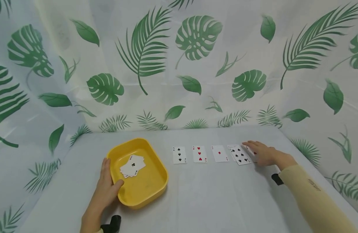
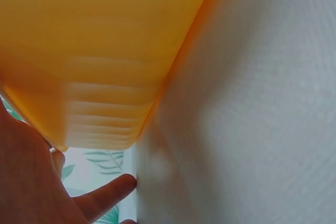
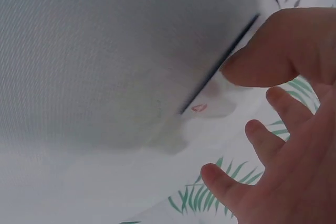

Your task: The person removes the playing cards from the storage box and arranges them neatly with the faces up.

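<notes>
My left hand (image 1: 107,186) grips the near-left rim of a yellow plastic basin (image 1: 155,155), thumb over the rim and fingers along the outer wall. Playing cards (image 1: 133,164) lie heaped inside it, an ace of clubs on top. At the right end of a card row, my right hand (image 1: 262,153) holds a red-suited playing card (image 1: 250,151), its thumb (image 3: 252,66) at the near edge. Beside it, a many-pip spade card (image 1: 240,156) overlaps another card. Further left lie an ace of diamonds (image 1: 220,153), a three of hearts (image 1: 199,154) and a three of spades (image 1: 179,155).
A pale cloth covers the table (image 1: 208,194). Behind and at both sides hangs a white curtain (image 1: 167,64) printed with green leaves. A dark wrist strap piece (image 1: 277,179) juts below the right sleeve (image 1: 313,191); another (image 1: 114,223) sits at the left wrist.
</notes>
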The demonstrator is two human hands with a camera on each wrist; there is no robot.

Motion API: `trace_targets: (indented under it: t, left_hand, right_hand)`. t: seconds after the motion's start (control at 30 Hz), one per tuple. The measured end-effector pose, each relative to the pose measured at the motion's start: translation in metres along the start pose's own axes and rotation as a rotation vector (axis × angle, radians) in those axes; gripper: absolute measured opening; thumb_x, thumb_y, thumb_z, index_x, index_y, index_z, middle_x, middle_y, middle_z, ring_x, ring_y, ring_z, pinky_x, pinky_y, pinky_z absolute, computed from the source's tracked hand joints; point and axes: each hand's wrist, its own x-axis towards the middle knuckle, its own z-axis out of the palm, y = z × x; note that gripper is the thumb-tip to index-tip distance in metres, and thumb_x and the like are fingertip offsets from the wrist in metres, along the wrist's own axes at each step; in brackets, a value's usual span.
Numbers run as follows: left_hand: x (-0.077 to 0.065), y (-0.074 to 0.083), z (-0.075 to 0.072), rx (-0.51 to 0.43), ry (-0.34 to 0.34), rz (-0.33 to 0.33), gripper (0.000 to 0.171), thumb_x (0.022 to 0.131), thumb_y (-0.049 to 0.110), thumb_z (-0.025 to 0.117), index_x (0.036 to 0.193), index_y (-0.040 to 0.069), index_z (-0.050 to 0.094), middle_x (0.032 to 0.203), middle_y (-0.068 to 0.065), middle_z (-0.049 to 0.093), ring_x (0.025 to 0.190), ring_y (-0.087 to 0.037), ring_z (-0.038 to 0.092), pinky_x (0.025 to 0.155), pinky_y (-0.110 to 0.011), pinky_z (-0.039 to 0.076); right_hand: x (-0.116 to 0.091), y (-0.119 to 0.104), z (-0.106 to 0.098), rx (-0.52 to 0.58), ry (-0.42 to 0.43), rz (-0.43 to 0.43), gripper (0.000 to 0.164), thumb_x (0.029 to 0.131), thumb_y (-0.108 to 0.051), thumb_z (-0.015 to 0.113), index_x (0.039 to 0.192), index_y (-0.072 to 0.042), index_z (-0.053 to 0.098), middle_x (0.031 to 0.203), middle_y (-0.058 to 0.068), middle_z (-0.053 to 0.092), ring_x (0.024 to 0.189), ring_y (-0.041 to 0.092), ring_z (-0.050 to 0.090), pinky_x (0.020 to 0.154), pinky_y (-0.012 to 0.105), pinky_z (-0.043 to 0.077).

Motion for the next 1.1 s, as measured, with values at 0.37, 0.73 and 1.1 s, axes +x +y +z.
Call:
trace_targets:
  t: [0.37, 0.73, 1.1]
  left_hand:
    - [-0.004, 0.001, -0.003, 0.009, -0.001, -0.017, 0.098, 0.091, 0.016, 0.056, 0.159, 0.005, -0.014, 0.166, -0.016, -0.020, 0.151, -0.044, 0.000, 0.116, -0.064, 0.011]
    - [-0.003, 0.004, 0.002, -0.011, 0.013, -0.017, 0.097, 0.091, 0.016, 0.055, 0.160, 0.005, -0.013, 0.166, -0.014, -0.019, 0.151, -0.042, 0.000, 0.117, -0.061, 0.010]
    - [-0.002, 0.002, 0.001, -0.004, 0.024, -0.045, 0.096, 0.092, 0.018, 0.054, 0.160, 0.008, -0.012, 0.167, -0.012, -0.018, 0.150, -0.045, 0.005, 0.116, -0.063, 0.012]
  right_hand:
    - [-0.001, -0.036, -0.012, 0.012, 0.173, -0.160, 0.068, 0.087, -0.007, 0.065, 0.151, -0.008, 0.043, 0.154, 0.026, 0.035, 0.134, 0.054, 0.038, 0.097, 0.074, 0.035]
    - [0.003, -0.083, -0.024, -0.026, 0.267, -0.301, 0.064, 0.093, -0.016, 0.068, 0.152, -0.010, 0.043, 0.155, 0.023, 0.037, 0.132, 0.049, 0.046, 0.100, 0.065, 0.042]
    - [0.020, -0.132, -0.022, -0.006, 0.374, -0.452, 0.058, 0.092, -0.016, 0.069, 0.146, -0.005, 0.051, 0.148, 0.020, 0.047, 0.123, 0.042, 0.057, 0.097, 0.057, 0.048]
